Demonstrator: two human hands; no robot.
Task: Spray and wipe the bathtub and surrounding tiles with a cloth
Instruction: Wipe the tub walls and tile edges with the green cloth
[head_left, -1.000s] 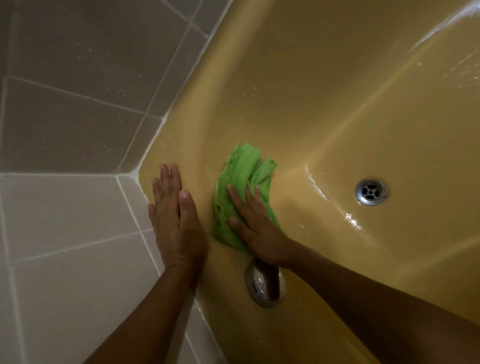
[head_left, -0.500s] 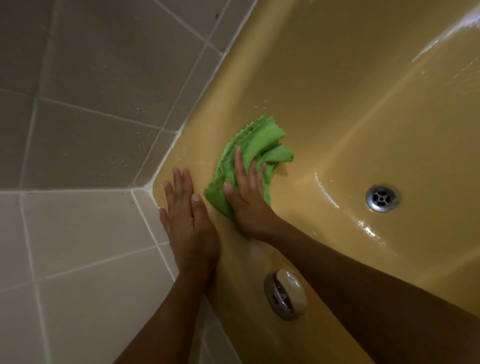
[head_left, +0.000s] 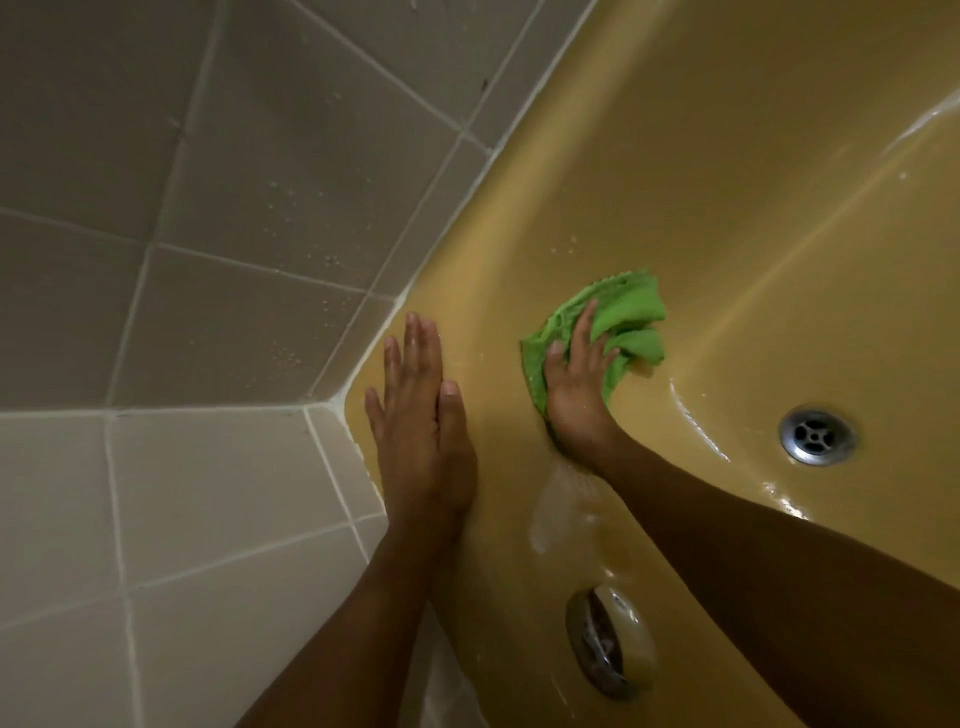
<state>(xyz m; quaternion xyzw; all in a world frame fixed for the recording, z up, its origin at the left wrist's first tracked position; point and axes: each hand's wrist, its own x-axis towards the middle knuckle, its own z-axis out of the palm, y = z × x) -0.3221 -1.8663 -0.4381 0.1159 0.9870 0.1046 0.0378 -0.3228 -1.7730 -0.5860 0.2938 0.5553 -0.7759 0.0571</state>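
Your right hand (head_left: 576, 395) presses a crumpled green cloth (head_left: 626, 312) against the sloping inner wall of the yellow bathtub (head_left: 727, 182), fingers spread and nearly straight, not clutching it. Your left hand (head_left: 421, 431) lies flat and empty on the tub's rim to the left, beside the wet grey tiles (head_left: 260, 208). A metal drain (head_left: 817, 435) sits farther right, an overflow cover (head_left: 605, 649) nearer you.

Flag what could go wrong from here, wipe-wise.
1. The left hand braces flat on the bathtub rim near a wet sheen: it may slip.
2. The green cloth is bunched under the right hand, fingers flat, not gripping: it could slide free or skip patches.
3. Droplets dot the grey tiles: easy to miss.
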